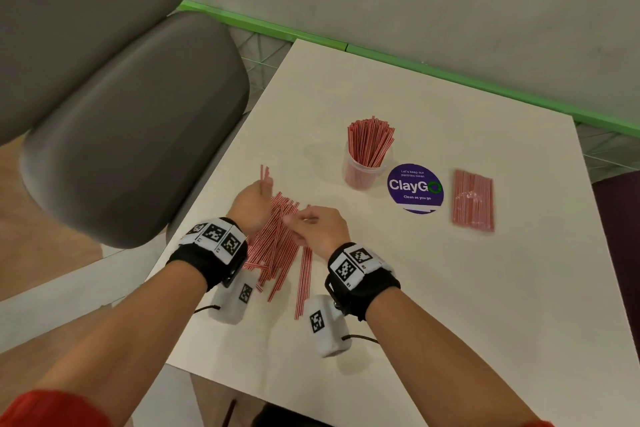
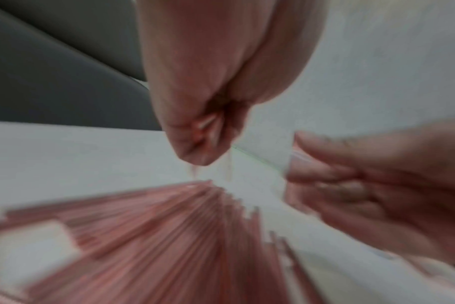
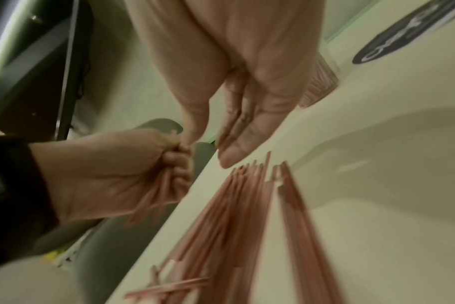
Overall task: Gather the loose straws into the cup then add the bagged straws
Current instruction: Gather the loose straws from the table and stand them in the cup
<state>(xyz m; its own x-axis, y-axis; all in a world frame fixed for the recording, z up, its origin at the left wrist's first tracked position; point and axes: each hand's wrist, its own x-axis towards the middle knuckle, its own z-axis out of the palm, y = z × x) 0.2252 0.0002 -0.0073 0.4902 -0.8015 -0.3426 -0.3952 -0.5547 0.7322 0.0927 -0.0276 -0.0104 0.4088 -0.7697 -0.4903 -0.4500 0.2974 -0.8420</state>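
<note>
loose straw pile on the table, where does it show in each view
Head: loose straw pile lies lower centre, between the two wrists.
Left wrist: fills the bottom left, blurred.
Right wrist: runs along the bottom centre.
Shared landmark: the left hand, gripping a few straws beside the pile.

Your white tabletop (image 1: 450, 288) carries a loose straw pile (image 1: 280, 246), a straw-filled cup (image 1: 363, 170), a round ClayGo sticker (image 1: 415, 188) and bagged straws (image 1: 473, 199).

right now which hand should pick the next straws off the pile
Right. The right hand is open, fingers above the loose straws. The left hand already grips a few straws, so it is better kept collecting them.
</note>
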